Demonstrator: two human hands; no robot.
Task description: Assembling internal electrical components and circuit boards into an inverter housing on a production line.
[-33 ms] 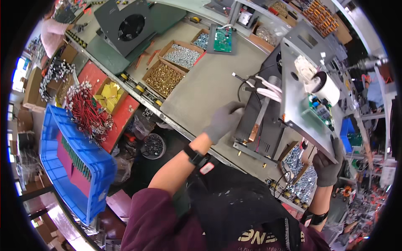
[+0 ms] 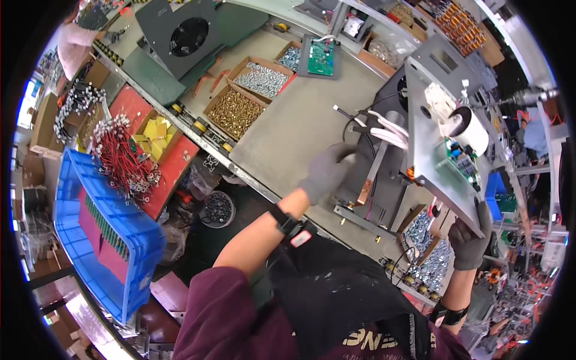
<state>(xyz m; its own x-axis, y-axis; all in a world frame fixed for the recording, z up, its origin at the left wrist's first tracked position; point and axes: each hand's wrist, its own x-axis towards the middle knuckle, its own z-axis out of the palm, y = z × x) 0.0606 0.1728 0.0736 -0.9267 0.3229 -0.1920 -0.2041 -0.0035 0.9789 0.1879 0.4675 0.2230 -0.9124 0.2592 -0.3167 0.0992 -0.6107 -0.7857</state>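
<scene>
In a grey glove, my right hand grips the lower corner of a metal panel. The panel stands tilted up beside a dark grey metal housing; a white cylindrical part and a small green circuit board are mounted on it. My left hand, also gloved, hovers by the housing's left side with its fingers drawn together; whatever they hold is too small to make out. Near it are thick white cables, a black lead with a white plug and a copper strip.
Open boxes of brass fasteners and silver screws stand left of the worktop. Beyond lies a green circuit board. A grey fan panel, red wire bundle and blue crate are farther left. Another person works at far left.
My left hand has shifted slightly right and up, closer to the cables over the housing. My right hand keeps its grip on the panel, which has barely moved.
</scene>
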